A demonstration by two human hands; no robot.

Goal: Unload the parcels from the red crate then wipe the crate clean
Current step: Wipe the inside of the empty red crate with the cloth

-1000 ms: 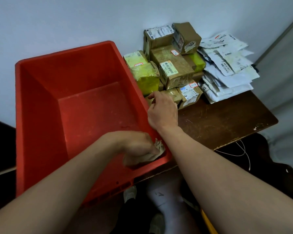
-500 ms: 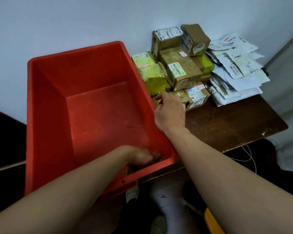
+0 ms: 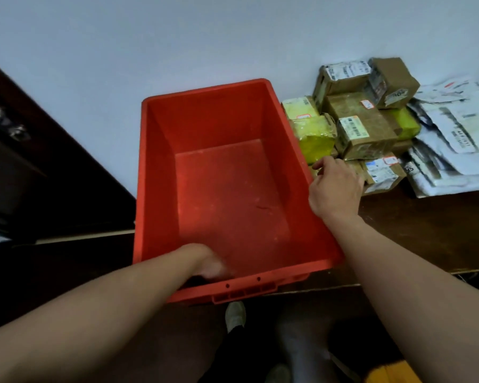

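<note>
The red crate (image 3: pixel 205 91) stands empty on the dark wooden table (image 3: pixel 432 233), its floor dusty and scuffed. My left hand (image 3: pixel 209 265) is low inside the crate against the near wall. Its fingers are hidden behind the near rim, and the crumpled cloth it held a moment ago is out of sight under it. My right hand (image 3: pixel 335 189) grips the crate's right rim, thumb on the inside. The unloaded parcels (image 3: pixel 365 131), brown boxes and yellow-green packets, are stacked right of the crate against the wall.
A heap of white mailer bags (image 3: pixel 454 134) lies at the far right of the table. A dark wooden door with a metal latch (image 3: pixel 25 161) is on the left. My feet (image 3: pixel 235 316) show below the table's front edge.
My left hand has slid left along the crate's near wall from the right corner, and the cloth has dropped out of sight. My right hand keeps its hold on the rim.
</note>
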